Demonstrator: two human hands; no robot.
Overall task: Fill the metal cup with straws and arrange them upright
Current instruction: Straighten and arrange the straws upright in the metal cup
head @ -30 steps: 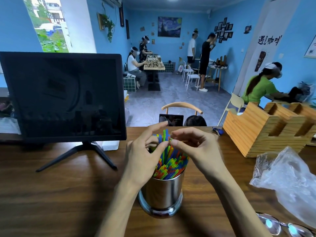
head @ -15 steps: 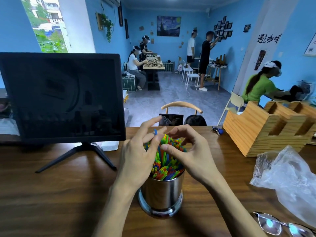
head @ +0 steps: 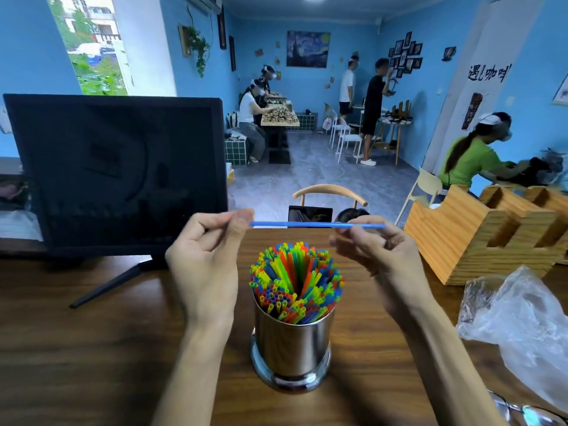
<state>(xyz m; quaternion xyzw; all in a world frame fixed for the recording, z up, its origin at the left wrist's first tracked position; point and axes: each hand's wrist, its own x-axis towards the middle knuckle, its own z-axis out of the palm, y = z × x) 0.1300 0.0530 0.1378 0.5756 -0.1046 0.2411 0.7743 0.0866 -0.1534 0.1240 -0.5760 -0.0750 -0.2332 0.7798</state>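
You are now holding a single thin blue plastic straw (head: pixel 316 224) level above the shiny cylindrical metal cup (head: pixel 292 342), your left hand (head: pixel 204 256) pinching one end and your right hand (head: pixel 373 256) pinching the other. Half a second ago both hands were down among the multicoloured straws (head: pixel 295 281) (now standing roughly upright, fanned outward). The cup is sitting on the dark wooden table (head: pixel 76 348), between your wrists.

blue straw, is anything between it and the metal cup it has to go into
No separate object. The blue straw is held level by the left hand and right hand, in open air above the metal cup. The only obstacle is the packed straws already filling the cup's mouth, so a gap must be found.
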